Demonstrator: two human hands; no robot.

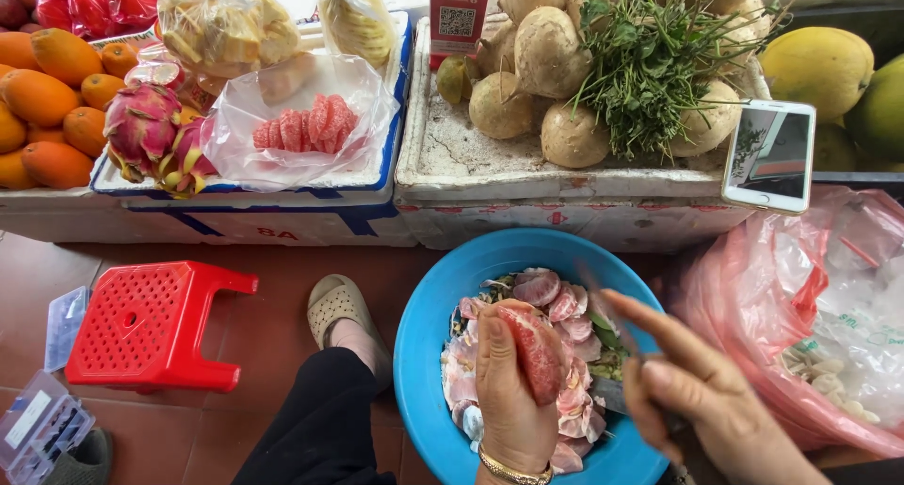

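Setting: a fruit stall seen from a low seat, reddish tiled floor (245, 268) below, two white foam boxes (527, 179) forming the counter. The left-side box carries mangoes (42, 89), a dragon fruit (141, 122) and a clear bag of peeled pink segments (306, 122); the other carries round brown tubers (551, 52) under a bunch of green herbs (650, 61).

Next in size: a blue basin (424, 325) on the floor, holding pink peelings and pith. A pink plastic bag (782, 297) lies just beside it. A red plastic stool (151, 325) stands well apart to the side.

Hands: the left hand (513, 400) is closed around a pink pomelo segment (537, 353), held upright over the basin. The right hand (702, 396) grips a knife (612, 320), forefinger extended along it; the blade is blurred.

Handling, as judged: the segment looks light, soft, wet and easily crushed; best held by its outer edge, lightly.

Signs: a small red card (459, 24) with a square code stands between the boxes. A white phone (770, 155) rests on the foam edge.
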